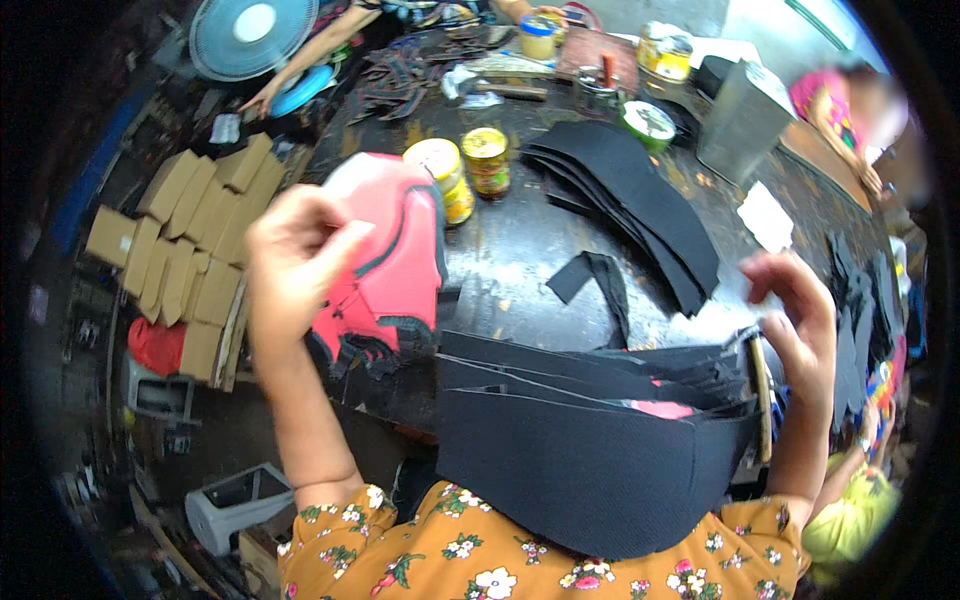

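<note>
My left hand [305, 265] is raised beside a stack of pink-red cut pieces with black edging [405, 285]. Its fingers are curled, a little blurred, with the thumb apart from them and nothing seen between. On the other side my right hand [800, 315] hangs in the air, finger and thumb bent with a gap between them. Between my forearms, several black curved panels [570, 460] stand on edge at the table's near side, against my patterned top. Some pink shows among them. Farther off lies a fanned stack of black panels [630, 190], with a black strip [600, 285] before it.
On the dark table [510, 260] stand yellow-labelled jars [487, 165], a green-rimmed tub [648, 125] and a tall metal can [742, 120]. A wooden-handled tool [762, 400] is near my right arm. Cardboard boxes [200, 215] and a fan [250, 25] are left; other people sit around.
</note>
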`<state>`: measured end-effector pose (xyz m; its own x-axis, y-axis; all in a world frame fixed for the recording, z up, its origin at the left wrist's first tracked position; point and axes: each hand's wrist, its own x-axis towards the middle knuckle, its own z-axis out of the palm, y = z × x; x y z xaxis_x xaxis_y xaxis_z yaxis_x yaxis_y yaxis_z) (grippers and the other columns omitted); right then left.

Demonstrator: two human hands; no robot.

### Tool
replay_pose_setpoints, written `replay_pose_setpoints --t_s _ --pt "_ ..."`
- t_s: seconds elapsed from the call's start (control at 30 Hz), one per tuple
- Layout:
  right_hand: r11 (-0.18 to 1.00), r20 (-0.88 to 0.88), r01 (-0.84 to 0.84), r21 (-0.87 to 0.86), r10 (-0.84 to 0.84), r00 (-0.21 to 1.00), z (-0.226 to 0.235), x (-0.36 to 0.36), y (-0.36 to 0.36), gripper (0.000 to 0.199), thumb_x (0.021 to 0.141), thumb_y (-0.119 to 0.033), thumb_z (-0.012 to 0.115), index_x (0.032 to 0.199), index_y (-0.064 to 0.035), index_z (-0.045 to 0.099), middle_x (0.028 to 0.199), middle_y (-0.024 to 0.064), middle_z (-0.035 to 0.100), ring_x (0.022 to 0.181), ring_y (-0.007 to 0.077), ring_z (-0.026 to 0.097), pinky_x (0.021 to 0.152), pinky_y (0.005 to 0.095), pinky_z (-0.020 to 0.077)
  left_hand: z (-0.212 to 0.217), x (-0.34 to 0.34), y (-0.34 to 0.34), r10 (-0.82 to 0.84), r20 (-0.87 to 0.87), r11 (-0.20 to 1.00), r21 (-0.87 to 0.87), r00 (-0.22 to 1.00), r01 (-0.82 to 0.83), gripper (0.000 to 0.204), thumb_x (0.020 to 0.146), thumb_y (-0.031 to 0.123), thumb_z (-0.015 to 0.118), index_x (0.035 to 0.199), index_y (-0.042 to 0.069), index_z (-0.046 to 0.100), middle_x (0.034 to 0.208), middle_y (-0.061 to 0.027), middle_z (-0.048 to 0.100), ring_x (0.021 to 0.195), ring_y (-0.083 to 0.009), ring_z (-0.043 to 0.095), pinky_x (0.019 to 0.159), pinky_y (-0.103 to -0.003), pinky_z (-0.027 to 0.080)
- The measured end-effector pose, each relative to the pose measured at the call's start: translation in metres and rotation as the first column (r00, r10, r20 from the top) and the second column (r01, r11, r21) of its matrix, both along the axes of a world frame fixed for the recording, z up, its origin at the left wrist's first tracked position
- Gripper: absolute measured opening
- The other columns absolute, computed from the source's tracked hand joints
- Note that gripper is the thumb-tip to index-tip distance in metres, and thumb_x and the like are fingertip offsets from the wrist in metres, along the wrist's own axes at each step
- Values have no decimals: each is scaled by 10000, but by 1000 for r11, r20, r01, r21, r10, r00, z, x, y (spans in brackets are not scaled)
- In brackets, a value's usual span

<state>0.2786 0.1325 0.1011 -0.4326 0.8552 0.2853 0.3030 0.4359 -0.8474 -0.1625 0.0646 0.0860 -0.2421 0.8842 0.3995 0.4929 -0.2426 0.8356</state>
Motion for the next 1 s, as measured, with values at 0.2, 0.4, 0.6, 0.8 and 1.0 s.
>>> replay_pose_setpoints --t_s 0.2,0.4,0.6,0.8,1.0 --pt "896 -246 -442 40 438 865 28 -64 7 692 918 -327 694 1467 -4 425 1372 152 583 1291 230 542 1092 365 392 31 107 6 -72 -365 698 646 928 308 557 794 85 847 1206 49 475 1053 -125 646 959 -187 637 832 -292 517" --pt "860 -331 -416 296 500 800 49 -47 -2 650 781 -107 856 1330 3 527 1252 131 664 1132 230 653 986 389 517 23 124 39 -665 412 746 386 623 543 1116 840 610 687 1568 33 68 1528 -237 357 1416 -336 380 1172 -487 326" --pt "324 100 -940 -110 944 314 70 -4 15 330 889 -195 780 1045 69 657 783 151 684 660 330 682 535 379 513 16 96 24 -635 644 747 373 426 551 1116 846 276 778 1596 43 -15 1220 -217 615 772 -166 689 605 -258 576" --pt "582 272 -754 -305 812 516 32 6 -29 399 848 -292 821 1007 -1 599 663 107 614 569 319 647 478 389 466 17 107 -31 -441 535 892 169 721 420 1107 706 116 884 1547 -21 178 1002 -239 669 652 -215 693 587 -284 600" --pt "820 296 -533 -209 573 765 15 2 -38 479 745 -337 893 968 -35 595 669 80 615 573 311 649 489 365 463 60 134 -25 -730 -407 596 11 548 803 1028 568 626 904 1327 41 530 1344 -354 500 1276 -442 528 1054 -523 428"
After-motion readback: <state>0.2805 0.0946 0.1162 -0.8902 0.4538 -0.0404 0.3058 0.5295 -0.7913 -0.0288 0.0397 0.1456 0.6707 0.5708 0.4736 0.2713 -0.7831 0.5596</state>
